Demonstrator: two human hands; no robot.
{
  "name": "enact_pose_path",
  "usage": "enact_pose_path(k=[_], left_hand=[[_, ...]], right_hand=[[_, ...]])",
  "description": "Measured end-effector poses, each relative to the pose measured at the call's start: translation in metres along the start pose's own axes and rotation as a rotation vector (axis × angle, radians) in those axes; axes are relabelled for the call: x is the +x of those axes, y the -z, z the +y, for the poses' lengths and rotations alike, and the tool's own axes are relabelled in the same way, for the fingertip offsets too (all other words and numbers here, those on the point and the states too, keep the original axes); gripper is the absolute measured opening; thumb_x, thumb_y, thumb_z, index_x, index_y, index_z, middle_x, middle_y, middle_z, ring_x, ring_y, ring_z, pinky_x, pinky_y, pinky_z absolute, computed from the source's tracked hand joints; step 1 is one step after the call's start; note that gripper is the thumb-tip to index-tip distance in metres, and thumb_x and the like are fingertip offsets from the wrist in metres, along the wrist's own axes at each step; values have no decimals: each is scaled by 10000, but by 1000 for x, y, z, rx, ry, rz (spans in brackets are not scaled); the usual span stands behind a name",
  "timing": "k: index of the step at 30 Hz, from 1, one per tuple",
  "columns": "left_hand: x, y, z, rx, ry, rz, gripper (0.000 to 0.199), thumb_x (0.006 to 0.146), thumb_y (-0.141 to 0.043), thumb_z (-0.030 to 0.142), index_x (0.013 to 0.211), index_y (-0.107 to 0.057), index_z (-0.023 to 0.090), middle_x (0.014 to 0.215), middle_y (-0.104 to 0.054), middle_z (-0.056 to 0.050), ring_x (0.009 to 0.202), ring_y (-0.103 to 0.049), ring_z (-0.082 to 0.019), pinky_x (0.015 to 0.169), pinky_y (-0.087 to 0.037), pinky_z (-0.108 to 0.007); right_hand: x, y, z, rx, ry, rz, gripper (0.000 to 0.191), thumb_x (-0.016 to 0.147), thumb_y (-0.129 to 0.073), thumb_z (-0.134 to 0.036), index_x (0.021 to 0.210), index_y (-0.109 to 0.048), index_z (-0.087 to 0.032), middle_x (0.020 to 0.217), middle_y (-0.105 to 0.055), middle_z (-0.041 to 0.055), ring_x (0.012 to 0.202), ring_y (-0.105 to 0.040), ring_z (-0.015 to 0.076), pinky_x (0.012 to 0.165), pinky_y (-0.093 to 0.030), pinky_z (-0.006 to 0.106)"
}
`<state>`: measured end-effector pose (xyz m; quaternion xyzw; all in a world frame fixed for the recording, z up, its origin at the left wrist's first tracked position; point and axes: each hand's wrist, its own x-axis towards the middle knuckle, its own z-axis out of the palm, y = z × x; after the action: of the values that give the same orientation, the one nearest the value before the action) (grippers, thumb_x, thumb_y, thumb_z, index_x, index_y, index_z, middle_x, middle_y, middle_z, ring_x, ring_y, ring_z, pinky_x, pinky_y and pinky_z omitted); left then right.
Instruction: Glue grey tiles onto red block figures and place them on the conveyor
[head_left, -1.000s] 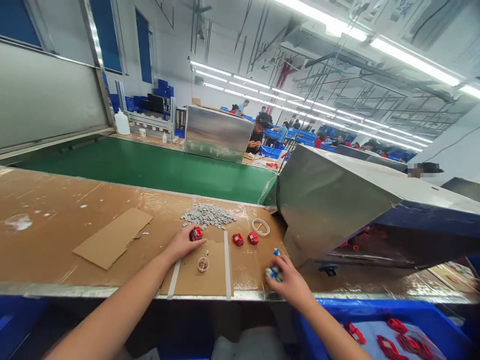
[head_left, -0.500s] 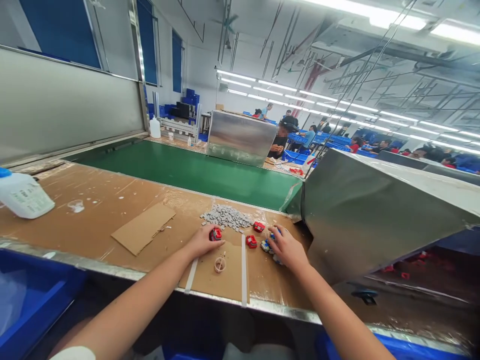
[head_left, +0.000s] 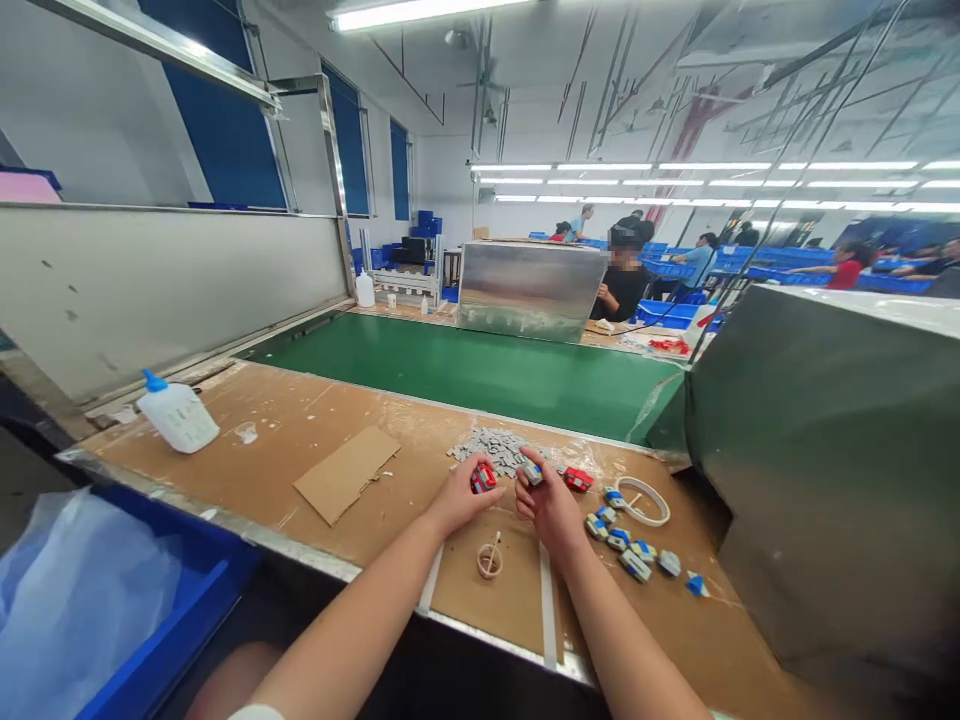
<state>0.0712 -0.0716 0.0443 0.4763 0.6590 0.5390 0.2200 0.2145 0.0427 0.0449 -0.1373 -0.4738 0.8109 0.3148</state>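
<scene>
My left hand (head_left: 456, 498) is closed round a small red toy car body (head_left: 484, 478) with grey parts. Beside it, my right hand (head_left: 553, 508) pinches a small grey-and-blue toy car body (head_left: 532, 472) between thumb and fingers. The two pieces are close together but apart. Behind the hands lies a heap of flat grey pieces (head_left: 491, 447), partly hidden. Another red toy car body (head_left: 577, 479) rests just right of my right hand. Several blue-and-grey pieces (head_left: 634, 565) are scattered further right, near a white ring (head_left: 658, 508).
A small cup with a stick (head_left: 490, 562) stands on taped cardboard in front of me. Cardboard (head_left: 349, 475) and a blue-capped bottle (head_left: 178, 415) lie to the left. Beyond is a green belt (head_left: 450, 365); a metal housing (head_left: 840, 450) bounds the right. A co-worker (head_left: 626, 280) sits across.
My right hand has left the blue-and-grey cluster and come in beside my left hand, now with one piece. My left hand still holds the red body. The camera view has shifted.
</scene>
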Motion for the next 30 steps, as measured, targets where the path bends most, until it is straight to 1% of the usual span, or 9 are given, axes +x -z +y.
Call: enact_pose_path(k=[5,9,11,14,16,18,22,24,30], left_hand=[[-3,4,-4,49,-18,13,448,761,-814,387,1051,-512,229,869,-578,44,738,-517,-135,721,-422,-270],[-1,6,0,74,-15,-30,447,727,-860,394,983,-539,219,803,-579,47,721,-513,-136,693,-400,-266],[0,8,2,11,9,-82,521,676,-910,443,980,-557,209,768,-564,52,701,-497,-129,665,-380,-255],[1,10,3,-232,105,-238,679,571,-962,569,978,-565,199,742,-522,58,648,-434,-101,599,-326,-227],[1,10,2,-377,196,-341,741,603,-879,733,1004,-533,216,691,-455,79,564,-337,-80,528,-257,-209],[2,10,0,-441,265,-400,724,714,-685,868,1008,-475,241,629,-354,105,495,-215,-74,475,-174,-195],[4,8,-4,-479,336,-410,652,835,-400,904,918,-398,257,581,-229,114,457,-87,-80,426,-98,-185],[5,7,-4,-485,359,-398,658,832,-372,909,895,-393,254,574,-228,111,452,-76,-79,415,-90,-185],[4,4,-3,-469,411,-369,626,843,-442,868,885,-412,244,592,-272,100,457,-109,-70,436,-75,-179]], right_hand=[[-6,13,10,-289,94,30,596,860,-772,-564,1367,-671,-268,996,-691,39,682,-527,123,602,-475,264],[-9,14,11,-434,167,64,587,784,-834,-604,1198,-749,-196,996,-738,75,769,-631,177,733,-569,327],[-11,13,10,-456,204,47,541,792,-829,-604,1140,-755,-196,965,-730,71,791,-656,190,748,-584,330],[-13,11,8,-514,286,27,472,843,-792,-582,1132,-762,-209,950,-705,63,794,-648,184,724,-577,313],[-15,9,7,-570,364,5,406,874,-776,-551,1114,-781,-224,997,-698,71,838,-648,187,748,-573,315],[-17,7,7,-613,427,-37,343,902,-762,-511,1113,-795,-242,1064,-697,82,912,-659,200,805,-578,333],[-20,4,8,-698,491,-104,282,951,-725,-437,1175,-797,-281,1094,-697,83,911,-659,199,830,-587,356],[-21,3,9,-745,527,-108,276,960,-720,-409,1199,-793,-293,1077,-695,82,896,-654,200,808,-586,353],[-22,1,11,-839,581,-108,296,978,-705,-351,1262,-768,-293,1021,-679,75,889,-649,203,815,-580,349]])
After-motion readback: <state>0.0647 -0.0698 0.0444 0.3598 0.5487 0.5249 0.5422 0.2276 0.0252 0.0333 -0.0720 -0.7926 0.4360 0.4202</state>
